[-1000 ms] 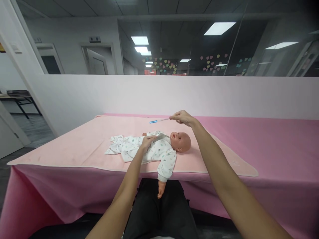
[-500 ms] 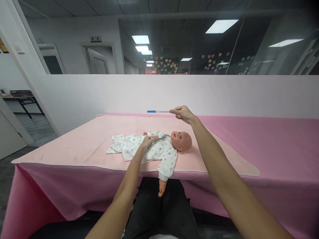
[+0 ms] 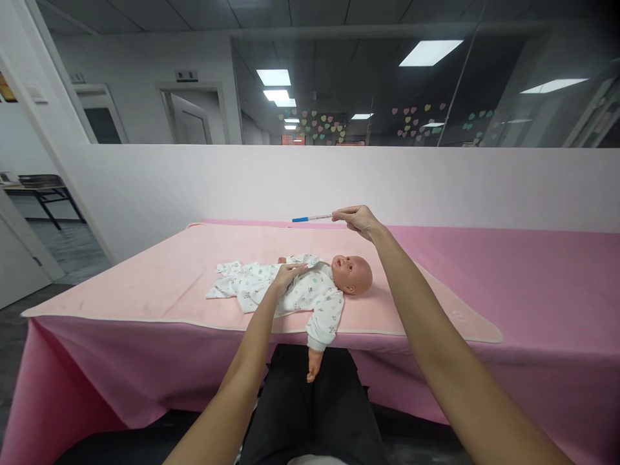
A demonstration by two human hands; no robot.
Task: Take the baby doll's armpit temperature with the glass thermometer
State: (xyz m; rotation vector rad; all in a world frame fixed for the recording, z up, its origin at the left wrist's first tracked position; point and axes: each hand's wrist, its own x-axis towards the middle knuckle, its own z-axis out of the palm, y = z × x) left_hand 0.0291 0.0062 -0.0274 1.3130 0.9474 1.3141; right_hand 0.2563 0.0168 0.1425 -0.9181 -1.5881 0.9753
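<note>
A baby doll (image 3: 352, 274) lies on its back with its head to the right, dressed in a white printed outfit (image 3: 314, 289). Its near arm hangs over the table's front edge. My left hand (image 3: 287, 276) rests on the doll's chest, fingers stretched out along the cloth by the front opening; whether the fingertips grip the fabric is hard to see. Above the doll, my right hand (image 3: 357, 219) pinches the right end of a thin clear thermometer (image 3: 317, 217) with a blue end. The blue end points left and dips slightly.
Under the doll is a peach mat (image 3: 159, 278) with a pale edge, spread over a pink tablecloth (image 3: 533, 284). A low white partition (image 3: 310, 181) with glass above stands behind the table. To the left, a small table (image 3: 43, 187) holds dark stacked items.
The thermometer has tilted from about level to blue end lower, shifting slightly right with my right hand. My left hand and the doll stay in place.
</note>
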